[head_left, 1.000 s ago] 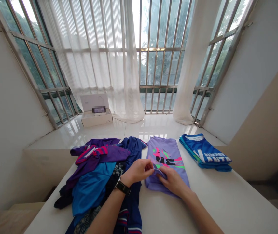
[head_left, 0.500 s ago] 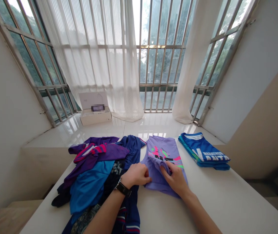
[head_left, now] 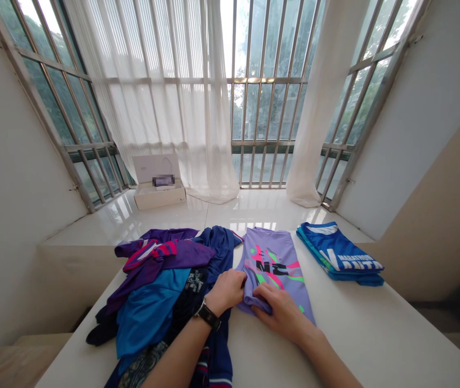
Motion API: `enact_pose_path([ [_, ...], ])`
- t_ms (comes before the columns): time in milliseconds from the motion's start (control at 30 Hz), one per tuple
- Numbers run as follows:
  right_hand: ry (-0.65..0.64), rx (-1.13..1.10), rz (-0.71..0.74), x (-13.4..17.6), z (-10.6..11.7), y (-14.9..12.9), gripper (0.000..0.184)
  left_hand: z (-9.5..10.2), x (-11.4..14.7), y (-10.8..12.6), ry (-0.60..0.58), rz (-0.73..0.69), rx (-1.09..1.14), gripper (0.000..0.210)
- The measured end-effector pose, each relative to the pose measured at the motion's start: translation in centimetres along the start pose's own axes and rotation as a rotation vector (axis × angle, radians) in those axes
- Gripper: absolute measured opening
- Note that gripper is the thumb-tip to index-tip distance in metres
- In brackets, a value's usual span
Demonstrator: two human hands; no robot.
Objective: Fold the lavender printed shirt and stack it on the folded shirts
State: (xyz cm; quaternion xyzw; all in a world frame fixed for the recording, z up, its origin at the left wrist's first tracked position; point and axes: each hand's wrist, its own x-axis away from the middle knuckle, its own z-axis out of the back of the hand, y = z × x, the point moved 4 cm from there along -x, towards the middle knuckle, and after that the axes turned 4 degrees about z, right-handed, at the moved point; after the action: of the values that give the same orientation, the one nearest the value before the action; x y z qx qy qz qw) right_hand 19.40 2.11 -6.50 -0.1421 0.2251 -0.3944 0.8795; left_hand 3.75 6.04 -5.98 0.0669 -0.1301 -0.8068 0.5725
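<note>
A lavender T-shirt (head_left: 268, 245) with a black, pink and green print lies flattened on the white table in front of me. My left hand (head_left: 227, 289), with a dark watch on its wrist, is closed on the shirt's near left edge. My right hand (head_left: 277, 308) pinches a turned-back flap of the same fabric just beside it. The flap's lower end is partly hidden behind the fingers. Close by my left forearm is a loose heap of clothes (head_left: 149, 302) in purple, blue, navy and black.
To the right sits a neat stack of folded blue shirts (head_left: 341, 253) with white lettering on top. An open white box (head_left: 159, 199) rests on the window ledge (head_left: 214, 215) at the back. White curtains (head_left: 209, 118) hang before the barred window.
My right hand has drawn the flap left and down toward my left hand, uncovering more of the shirt's print. The left hand stays near the shirt's left edge.
</note>
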Motion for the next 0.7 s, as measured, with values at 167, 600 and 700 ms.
enact_pose_path([
  [167, -0.037, -0.009, -0.027, -0.2, -0.1, -0.5, 0.012, 1.3, -0.2, -0.5, 0.144, 0.08, 0.071, 0.018],
  [600, 0.096, -0.104, -0.284, 2.3, 3.8, 6.6, 0.023, 0.1, 0.9, 2.1, -0.157, -0.407, 0.279, 0.015],
  [700, 0.047, -0.14, -0.266, 3.2, 4.0, 5.5, 0.021, 0.6, 0.8, 0.6, -0.197, -0.36, 0.209, 0.014],
])
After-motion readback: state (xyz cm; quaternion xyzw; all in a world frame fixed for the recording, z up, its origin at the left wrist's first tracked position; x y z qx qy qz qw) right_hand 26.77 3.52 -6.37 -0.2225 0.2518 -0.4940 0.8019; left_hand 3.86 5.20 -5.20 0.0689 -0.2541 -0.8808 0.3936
